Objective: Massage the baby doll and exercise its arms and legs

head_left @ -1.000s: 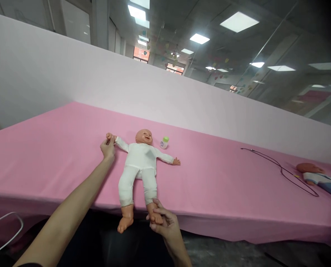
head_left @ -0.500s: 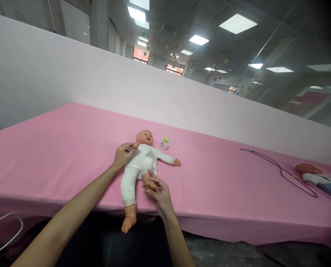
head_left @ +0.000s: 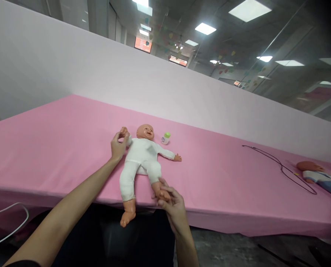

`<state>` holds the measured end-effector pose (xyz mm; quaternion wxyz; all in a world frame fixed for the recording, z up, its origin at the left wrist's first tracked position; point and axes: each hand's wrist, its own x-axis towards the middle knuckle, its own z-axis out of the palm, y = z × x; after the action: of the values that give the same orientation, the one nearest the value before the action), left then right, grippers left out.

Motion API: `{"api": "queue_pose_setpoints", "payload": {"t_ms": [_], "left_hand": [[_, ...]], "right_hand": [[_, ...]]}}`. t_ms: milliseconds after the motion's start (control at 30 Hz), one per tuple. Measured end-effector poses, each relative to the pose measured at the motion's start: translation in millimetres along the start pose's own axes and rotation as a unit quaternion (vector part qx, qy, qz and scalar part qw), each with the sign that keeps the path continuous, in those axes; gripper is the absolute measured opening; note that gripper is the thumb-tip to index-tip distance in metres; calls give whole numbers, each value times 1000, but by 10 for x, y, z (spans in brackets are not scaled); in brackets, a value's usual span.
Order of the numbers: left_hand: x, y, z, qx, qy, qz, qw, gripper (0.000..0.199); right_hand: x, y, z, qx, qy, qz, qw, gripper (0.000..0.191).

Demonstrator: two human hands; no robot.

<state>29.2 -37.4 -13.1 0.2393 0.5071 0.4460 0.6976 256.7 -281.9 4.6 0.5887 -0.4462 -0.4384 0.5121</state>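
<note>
A baby doll (head_left: pixel 143 152) with a white cloth body and bare plastic head, hands and feet lies face up on the pink-covered table (head_left: pixel 215 174). Its head points to the far side, and one foot hangs past the near edge. My left hand (head_left: pixel 119 145) is closed round the doll's arm at the wrist, on the left of its head. Lower down, my right hand (head_left: pixel 173 202) grips the other leg by its foot, fingers wrapped about the ankle. A small bottle (head_left: pixel 166 138) with a green cap stands beside the doll's head.
On the right lie a thin black cable (head_left: pixel 279 164) in a loop and a second doll (head_left: pixel 318 177) in blue and white. A pale partition (head_left: pixel 168 92) runs along the table's far side. A white cable (head_left: pixel 17 226) hangs at the lower left.
My left hand has drawn the doll's arm outward, away from its chest. The right hand has brought the bent leg down and to the right, so it is now straighter.
</note>
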Motion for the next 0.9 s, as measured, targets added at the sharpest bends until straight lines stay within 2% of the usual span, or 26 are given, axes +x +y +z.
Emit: {"api": "queue_pose_setpoints", "payload": {"t_ms": [67, 133, 167, 233, 300, 367, 500, 600, 667, 700, 767, 833, 900], "left_hand": [[-68, 70, 15, 34, -106, 57, 992, 29], [-114, 92, 13, 77, -202, 104, 971, 26], [-127, 87, 8, 96, -231, 116, 961, 25], [-133, 62, -2, 116, -251, 118, 954, 26], [-123, 33, -8, 114, -236, 101, 960, 27], [-101, 4, -8, 102, -187, 73, 974, 29], [25, -98, -32, 24, -10, -12, 1000, 31], [180, -232, -94, -55, 101, -150, 982, 38], [255, -293, -131, -90, 138, -222, 961, 44], [271, -299, -139, -97, 141, -226, 959, 45], [252, -255, -128, -89, 111, -171, 975, 45], [174, -162, -89, -51, 47, -83, 994, 40], [70, -72, -44, -6, -42, -1, 999, 35]], "right_hand": [[286, -104, 114, -11, -17, -9, 1000, 38], [574, -109, 233, -1, -27, -14, 1000, 37], [699, -84, 288, 14, -29, -16, 999, 37], [867, -27, 370, 48, -25, -16, 998, 36], [883, -13, 389, 68, -21, -13, 997, 35], [738, -48, 328, 65, -26, -9, 998, 37], [177, -42, 39, 21, -54, 21, 998, 41], [-182, 152, -133, 16, -53, 77, 996, 41], [-290, 276, -160, 30, -29, 89, 995, 41], [-296, 303, -147, 35, -20, 87, 995, 42], [-217, 257, -83, 41, -14, 71, 997, 42], [-31, 106, 10, 38, -15, 40, 998, 41], [226, -61, 114, 22, -17, 4, 1000, 38]]}}
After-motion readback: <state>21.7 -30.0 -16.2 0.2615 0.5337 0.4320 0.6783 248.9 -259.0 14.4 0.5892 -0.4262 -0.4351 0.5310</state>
